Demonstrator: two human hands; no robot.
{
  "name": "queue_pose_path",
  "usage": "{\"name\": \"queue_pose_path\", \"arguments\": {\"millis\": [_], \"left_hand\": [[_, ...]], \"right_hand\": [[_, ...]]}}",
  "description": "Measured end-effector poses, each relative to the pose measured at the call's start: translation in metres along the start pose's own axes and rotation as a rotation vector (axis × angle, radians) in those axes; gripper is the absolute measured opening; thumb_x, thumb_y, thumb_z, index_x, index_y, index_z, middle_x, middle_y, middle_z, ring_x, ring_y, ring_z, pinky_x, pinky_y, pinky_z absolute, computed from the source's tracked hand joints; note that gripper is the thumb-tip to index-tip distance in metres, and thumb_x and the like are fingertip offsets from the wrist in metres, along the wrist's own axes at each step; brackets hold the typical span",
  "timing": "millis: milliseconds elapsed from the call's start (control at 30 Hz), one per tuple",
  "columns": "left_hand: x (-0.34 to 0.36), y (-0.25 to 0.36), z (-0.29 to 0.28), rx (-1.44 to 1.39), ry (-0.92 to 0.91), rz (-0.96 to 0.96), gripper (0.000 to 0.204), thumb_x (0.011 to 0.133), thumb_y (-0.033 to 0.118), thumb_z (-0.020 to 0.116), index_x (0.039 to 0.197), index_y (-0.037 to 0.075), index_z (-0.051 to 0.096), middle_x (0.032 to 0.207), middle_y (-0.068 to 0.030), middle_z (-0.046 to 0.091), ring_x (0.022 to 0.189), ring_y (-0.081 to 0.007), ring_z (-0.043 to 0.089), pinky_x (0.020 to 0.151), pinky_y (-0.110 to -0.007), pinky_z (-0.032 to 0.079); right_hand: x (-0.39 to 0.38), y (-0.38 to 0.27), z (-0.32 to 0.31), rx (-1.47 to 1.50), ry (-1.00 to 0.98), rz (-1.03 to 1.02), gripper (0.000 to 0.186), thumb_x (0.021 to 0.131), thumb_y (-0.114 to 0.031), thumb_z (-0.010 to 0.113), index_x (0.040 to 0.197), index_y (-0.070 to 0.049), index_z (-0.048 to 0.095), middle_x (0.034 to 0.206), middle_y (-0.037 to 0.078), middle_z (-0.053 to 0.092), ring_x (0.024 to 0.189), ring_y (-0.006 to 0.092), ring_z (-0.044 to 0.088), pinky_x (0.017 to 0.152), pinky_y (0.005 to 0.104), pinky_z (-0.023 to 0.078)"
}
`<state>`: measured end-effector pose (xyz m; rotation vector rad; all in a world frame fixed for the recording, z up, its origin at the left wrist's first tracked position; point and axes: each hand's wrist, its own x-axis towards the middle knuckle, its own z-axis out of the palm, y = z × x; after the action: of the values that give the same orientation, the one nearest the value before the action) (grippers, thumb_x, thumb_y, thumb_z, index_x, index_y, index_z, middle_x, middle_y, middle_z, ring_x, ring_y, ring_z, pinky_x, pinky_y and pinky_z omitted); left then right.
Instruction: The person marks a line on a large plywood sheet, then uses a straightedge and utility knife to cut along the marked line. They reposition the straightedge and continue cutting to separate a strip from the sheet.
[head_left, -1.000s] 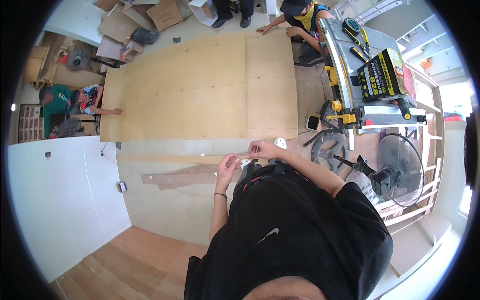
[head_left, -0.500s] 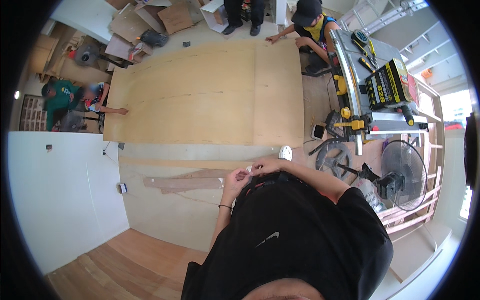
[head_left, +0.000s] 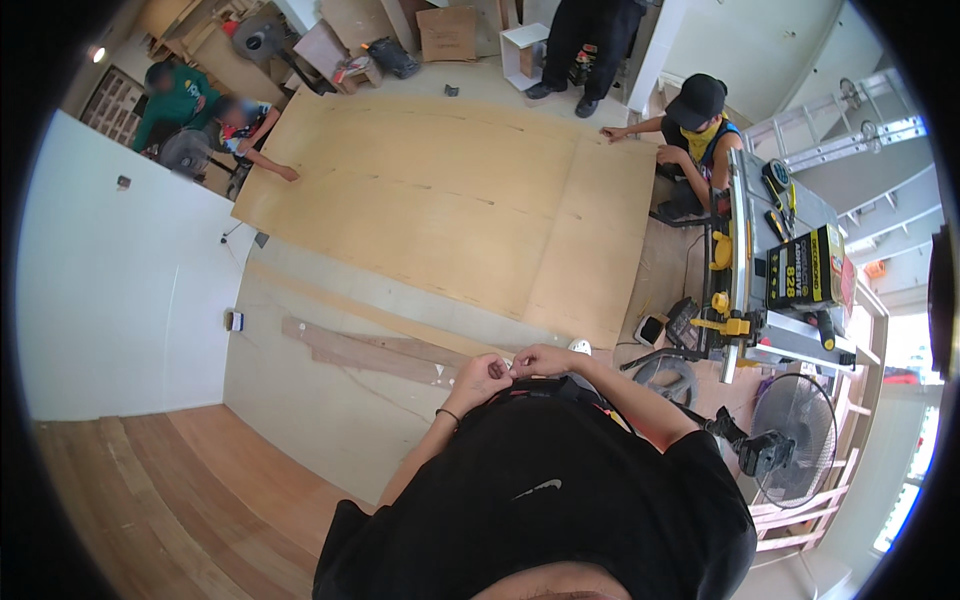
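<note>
My left hand (head_left: pixel 483 374) and my right hand (head_left: pixel 545 361) meet in front of my waist, with their fingertips pinched close together. Whatever lies between the fingers is too small to make out. Beyond them a large tan plywood sheet (head_left: pixel 450 235) with dark marks in rows lies low over the floor; neither hand touches it. Thin wood strips (head_left: pixel 365 350) lie on the floor to the left of my hands. A white shoe (head_left: pixel 580 346) shows just past my right hand.
A co-worker in a black cap (head_left: pixel 697 103) crouches at the sheet's right end; another person's hand (head_left: pixel 288 173) rests at its left end. To my right stand a table saw (head_left: pixel 735 250) bearing a black-and-yellow can (head_left: pixel 800 270), and a fan (head_left: pixel 795 440). A white partition (head_left: pixel 120 290) stands left.
My view has tilted and turned, so the sheet and saw sit lower and farther right in the picture. My hands stay together at my waist, fingers still pinched.
</note>
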<state>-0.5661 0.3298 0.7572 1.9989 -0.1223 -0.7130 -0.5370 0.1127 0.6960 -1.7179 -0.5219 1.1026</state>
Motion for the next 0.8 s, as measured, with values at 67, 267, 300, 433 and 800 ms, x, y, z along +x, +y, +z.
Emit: {"name": "queue_pose_path", "arguments": {"millis": [67, 267, 300, 433, 800], "left_hand": [[0.001, -0.004, -0.002, -0.011, 0.011, 0.02, 0.017, 0.079, 0.014, 0.075, 0.079, 0.001, 0.063, 0.068, -0.0039, 0.064, 0.064, -0.0106, 0.061, 0.062, -0.027, 0.051], [0.004, -0.021, -0.009, -0.204, -0.017, 0.009, 0.016, 0.083, 0.013, 0.072, 0.079, 0.005, 0.059, 0.067, 0.0014, 0.059, 0.062, -0.0073, 0.056, 0.06, -0.023, 0.047], [0.005, -0.024, -0.009, -0.263, -0.028, -0.005, 0.015, 0.083, 0.012, 0.071, 0.08, 0.005, 0.058, 0.068, 0.0017, 0.059, 0.063, -0.007, 0.056, 0.061, -0.023, 0.047], [0.009, -0.042, -0.011, -0.527, -0.074, -0.022, 0.011, 0.086, 0.01, 0.066, 0.082, 0.007, 0.057, 0.071, 0.0008, 0.059, 0.064, -0.0082, 0.058, 0.062, -0.024, 0.048], [-0.007, -0.176, -0.052, -0.409, 0.602, -0.242, 0.012, 0.083, 0.013, 0.068, 0.081, 0.001, 0.064, 0.069, -0.004, 0.062, 0.059, -0.0119, 0.06, 0.057, -0.026, 0.049]], "right_hand": [[0.003, -0.003, 0.002, -0.017, 0.009, 0.008, 0.038, 0.093, -0.042, 0.064, 0.105, -0.006, 0.069, 0.092, 0.005, 0.068, 0.089, 0.0148, 0.06, 0.082, 0.031, 0.048], [0.007, -0.022, 0.008, 0.035, 0.16, -0.012, 0.041, 0.091, -0.042, 0.066, 0.111, -0.006, 0.065, 0.101, 0.011, 0.07, 0.094, 0.0226, 0.065, 0.085, 0.0364, 0.051], [0.006, -0.027, 0.008, 0.034, 0.177, -0.008, 0.041, 0.091, -0.042, 0.066, 0.112, -0.006, 0.065, 0.101, 0.012, 0.07, 0.093, 0.0227, 0.065, 0.084, 0.0362, 0.051], [0.005, -0.04, 0.012, 0.016, 0.241, 0.014, 0.038, 0.091, -0.037, 0.067, 0.112, -0.006, 0.065, 0.096, 0.009, 0.068, 0.087, 0.018, 0.063, 0.079, 0.0321, 0.051], [-0.029, 0.032, 0.002, -0.049, 0.467, 0.023, 0.013, 0.089, -0.015, 0.061, 0.094, -0.003, 0.065, 0.09, 0.006, 0.068, 0.081, 0.0152, 0.063, 0.075, 0.03, 0.051]]}}
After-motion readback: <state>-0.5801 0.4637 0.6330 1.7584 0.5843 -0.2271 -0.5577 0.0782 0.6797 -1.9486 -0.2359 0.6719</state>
